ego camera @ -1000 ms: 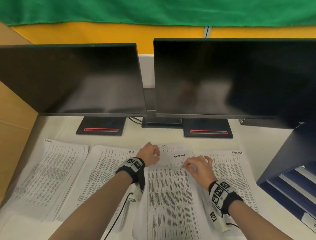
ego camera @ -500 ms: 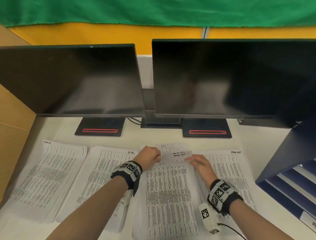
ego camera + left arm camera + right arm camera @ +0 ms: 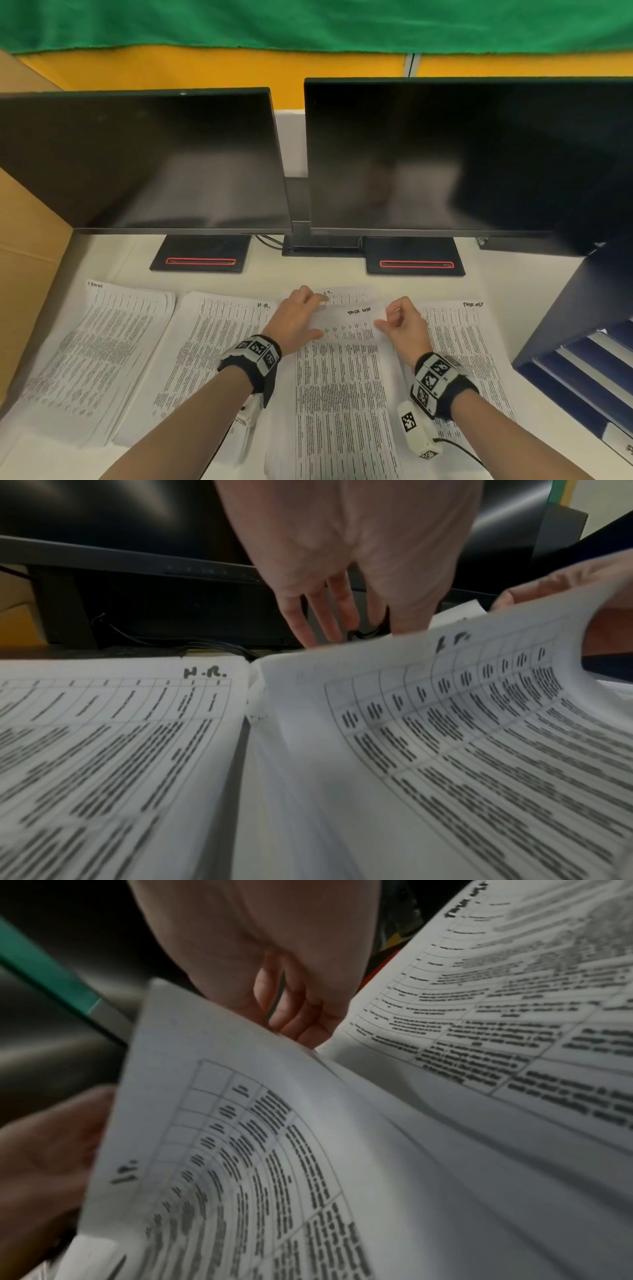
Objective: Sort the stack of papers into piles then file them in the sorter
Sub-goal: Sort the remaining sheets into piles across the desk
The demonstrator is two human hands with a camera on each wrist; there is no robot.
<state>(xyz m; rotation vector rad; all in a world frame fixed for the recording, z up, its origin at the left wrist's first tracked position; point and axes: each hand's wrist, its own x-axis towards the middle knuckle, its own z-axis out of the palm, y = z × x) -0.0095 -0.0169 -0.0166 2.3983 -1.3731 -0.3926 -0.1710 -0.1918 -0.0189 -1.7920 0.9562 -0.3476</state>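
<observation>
At nine o'clock on the desk (image 3: pixel 342 277) lay the far-left pile (image 3: pixel 92 346), then the H.R. pile (image 3: pixel 212 342). At the centre, the left hand (image 3: pixel 297 320) rested on the middle stack (image 3: pixel 346 394), its fingers straight and slightly apart. The right hand (image 3: pixel 404 323) pinched the top sheet (image 3: pixel 352 320), which curled upward. Thin, limp and slippery, the sheet looked best taken by its top corner. The Task List pile (image 3: pixel 459 346) sat at three o'clock, the sorter (image 3: pixel 589 373) beyond it.

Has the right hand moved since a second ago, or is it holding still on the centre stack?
Yes. The right hand has shifted rightward and pulled back toward the person, measured against the right monitor base, and now pinches the lifted top sheet at its right edge.
</observation>
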